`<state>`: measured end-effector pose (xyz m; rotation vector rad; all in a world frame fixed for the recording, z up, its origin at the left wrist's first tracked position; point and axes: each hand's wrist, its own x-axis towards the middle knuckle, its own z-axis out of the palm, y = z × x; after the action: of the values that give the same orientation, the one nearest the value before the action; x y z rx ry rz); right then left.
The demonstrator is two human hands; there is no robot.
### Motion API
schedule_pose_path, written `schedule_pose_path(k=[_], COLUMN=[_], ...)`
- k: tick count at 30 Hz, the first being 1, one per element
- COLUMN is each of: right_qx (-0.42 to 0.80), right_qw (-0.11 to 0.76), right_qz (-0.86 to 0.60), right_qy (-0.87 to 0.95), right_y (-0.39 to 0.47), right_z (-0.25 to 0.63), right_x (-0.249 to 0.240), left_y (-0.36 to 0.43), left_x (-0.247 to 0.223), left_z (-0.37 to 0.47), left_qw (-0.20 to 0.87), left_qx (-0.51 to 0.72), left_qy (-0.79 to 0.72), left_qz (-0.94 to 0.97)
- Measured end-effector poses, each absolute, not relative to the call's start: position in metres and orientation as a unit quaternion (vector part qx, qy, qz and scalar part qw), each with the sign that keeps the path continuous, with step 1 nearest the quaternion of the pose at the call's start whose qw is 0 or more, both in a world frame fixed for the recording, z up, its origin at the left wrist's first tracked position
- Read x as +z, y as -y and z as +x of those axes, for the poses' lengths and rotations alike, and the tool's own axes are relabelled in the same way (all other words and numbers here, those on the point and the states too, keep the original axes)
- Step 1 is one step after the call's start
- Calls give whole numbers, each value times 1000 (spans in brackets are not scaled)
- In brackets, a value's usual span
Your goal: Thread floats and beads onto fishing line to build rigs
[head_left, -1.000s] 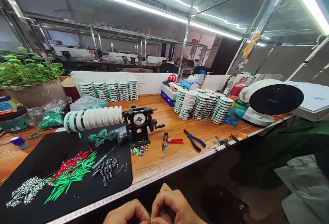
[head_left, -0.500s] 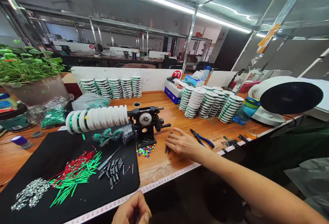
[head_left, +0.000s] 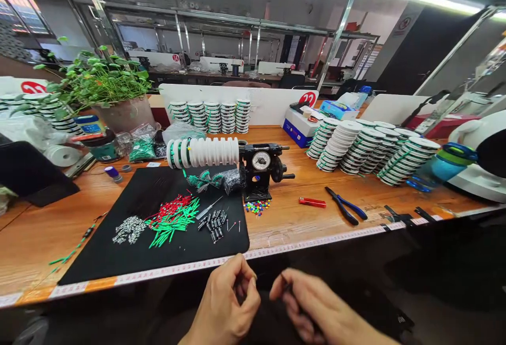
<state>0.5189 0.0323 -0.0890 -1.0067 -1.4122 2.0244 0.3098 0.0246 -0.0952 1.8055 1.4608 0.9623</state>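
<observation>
Both hands sit low in front of the wooden workbench, below its near edge where a measuring tape runs. The left hand has thumb and fingertips pinched narrowly together on something too small to make out. The right hand has come back from the bench, where half a second ago it rested on the small snips; it is now curled closed around a dark tool that is probably those snips, since they are gone from their place beside the red-handled item. This suggests a cut close to the body is in hand.

On the bench, blue pliers lie near the red item. A black mat covers the left near area, carrying green and red tubes. A hand-cranked winder stands at the mat's far right corner.
</observation>
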Motion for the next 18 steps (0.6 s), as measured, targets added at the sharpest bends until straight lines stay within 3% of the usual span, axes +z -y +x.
schedule_pose_path(k=[3,10,18], right_qx=[798,768,761], right_qw=[258,299,300], right_qz=[-315,-367,-397], right_qy=[445,432,417], right_y=[-6,5,7], right_z=[499,481,470], right_x=[-116,-132,-140], left_y=[-20,-16,-14], left_x=[-94,-90,-96], left_z=[311,315,317], left_qw=[241,153,159], left_qx=[376,376,352], left_qy=[-543,-512,-507], left_qz=[711,757,770])
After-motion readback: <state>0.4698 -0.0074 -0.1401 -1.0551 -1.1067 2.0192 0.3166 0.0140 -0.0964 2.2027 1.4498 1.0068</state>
